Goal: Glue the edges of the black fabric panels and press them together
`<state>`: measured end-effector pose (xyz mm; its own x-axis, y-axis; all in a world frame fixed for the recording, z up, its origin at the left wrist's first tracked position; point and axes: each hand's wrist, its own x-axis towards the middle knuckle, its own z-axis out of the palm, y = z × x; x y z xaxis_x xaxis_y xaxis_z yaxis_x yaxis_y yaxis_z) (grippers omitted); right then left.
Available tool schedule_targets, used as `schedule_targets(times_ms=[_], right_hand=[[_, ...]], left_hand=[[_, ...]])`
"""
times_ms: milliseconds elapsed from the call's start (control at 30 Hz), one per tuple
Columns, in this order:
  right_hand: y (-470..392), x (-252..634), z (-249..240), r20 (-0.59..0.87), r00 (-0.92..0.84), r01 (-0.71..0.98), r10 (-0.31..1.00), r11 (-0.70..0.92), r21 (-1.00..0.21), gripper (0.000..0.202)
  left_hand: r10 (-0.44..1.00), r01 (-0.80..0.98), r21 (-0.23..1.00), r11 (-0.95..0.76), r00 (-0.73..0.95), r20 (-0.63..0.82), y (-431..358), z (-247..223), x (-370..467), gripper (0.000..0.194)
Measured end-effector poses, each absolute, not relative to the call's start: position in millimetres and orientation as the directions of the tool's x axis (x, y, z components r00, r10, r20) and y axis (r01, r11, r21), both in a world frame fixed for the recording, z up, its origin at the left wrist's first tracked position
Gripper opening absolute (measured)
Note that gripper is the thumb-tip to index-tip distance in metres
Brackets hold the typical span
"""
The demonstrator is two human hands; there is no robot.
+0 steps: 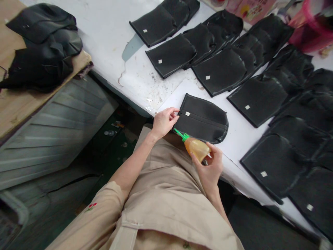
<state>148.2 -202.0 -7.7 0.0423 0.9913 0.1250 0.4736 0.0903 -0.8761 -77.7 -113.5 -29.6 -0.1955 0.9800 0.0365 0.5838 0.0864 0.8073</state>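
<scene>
Your left hand [163,121] pinches the near corner of the black piece [201,118] at the tabletop [109,31] edge, thumb on top and fingers curled under, so it's closed on the fabric. That pins the piece flat and keeps the corner from sliding while the nozzle works the edge.

Your right hand [209,166] is wrapped around the bottle [196,147], an amber squeeze type with a green nozzle [179,133]. Fingers are round the belly, ready to squeeze. You hold the bottle tilted, tip pointing up-left, with the nozzle touching or just beside the piece's near edge, close to your left fingertips. That angle likely lets the liquid run to the tip.

The piece lies alone at the front edge of the tabletop, just over your lap, with a small white tag [187,113] near its left end. It's apart from the rest, so you can reach its edge freely.

Behind and to the right, rows of similar black pieces [221,69] lie overlapped like shingles, each with a white tag showing. Can't tell whether those are treated or waiting.

A separate heap of black pieces [41,45] sits on the wooden bench [15,104] to the far left, well apart from your hands.

Pink items [309,24] sit at the far right corner, blurred.
</scene>
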Motion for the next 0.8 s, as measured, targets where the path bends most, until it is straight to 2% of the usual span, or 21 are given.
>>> schedule_targets(times_ms=[233, 467, 700, 800], right_hand=[[-196.7, 151.4, -3.8, 0.002, 0.058, 0.394, 0.998, -0.021, -0.919, 0.057], [-189.2, 164.9, 3.2, -0.180, 0.096, 0.160, 0.979, -0.193, -0.968, 0.053], [-185.1, 159.5, -2.9, -0.113, 0.104, 0.282, 0.988, -0.138, -0.949, 0.059], [-186.3, 159.6, -2.9, -0.156, 0.047, 0.267, 0.987, -0.163, -0.950, 0.059]], left_hand=[[0.978, 0.576, 0.811, 0.104, -0.207, 0.021, -111.3, -28.5, -77.6, 0.023], [0.977, 0.552, 0.825, 0.119, -0.215, 0.002, -109.4, -30.2, -80.0, 0.025], [0.974, 0.537, 0.832, 0.142, -0.224, -0.022, -107.6, -28.8, -80.2, 0.024], [0.974, 0.534, 0.831, 0.155, -0.224, -0.037, -107.8, -27.3, -79.9, 0.024]])
